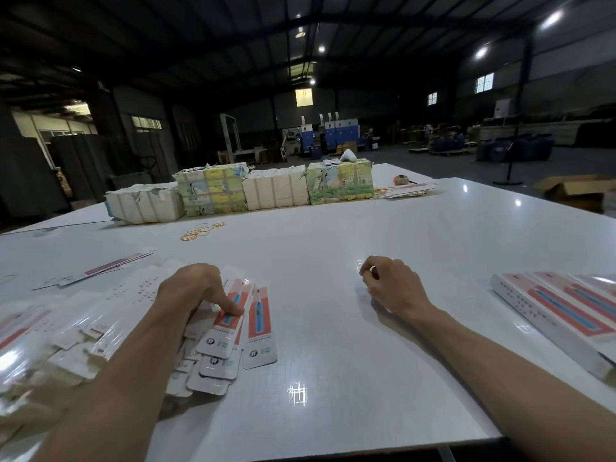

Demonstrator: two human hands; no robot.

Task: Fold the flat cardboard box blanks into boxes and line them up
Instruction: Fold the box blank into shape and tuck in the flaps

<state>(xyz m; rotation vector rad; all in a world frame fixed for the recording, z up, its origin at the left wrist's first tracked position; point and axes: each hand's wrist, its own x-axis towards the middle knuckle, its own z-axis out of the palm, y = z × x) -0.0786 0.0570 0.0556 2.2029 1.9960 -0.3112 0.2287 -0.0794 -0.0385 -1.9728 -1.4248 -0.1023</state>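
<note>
A spread pile of flat box blanks (pixel 110 315), white with red and blue print, covers the table's near left. My left hand (pixel 196 291) rests on the pile's right edge, its thumb pressing the top red blank (pixel 233 323); the other fingers are hidden behind the hand. My right hand (pixel 390 285) hovers over bare table to the right, fingers loosely curled, nothing seen in it. Folded boxes (pixel 553 311) lie side by side in a row at the right edge.
The white table (pixel 333 248) carries several wrapped bundles (pixel 240 191) along its far side. Loose rubber bands (pixel 200 231) lie in front of them. More flat blanks (pixel 410 190) and a small tape measure (pixel 400 179) sit at the far right. A dim warehouse lies beyond.
</note>
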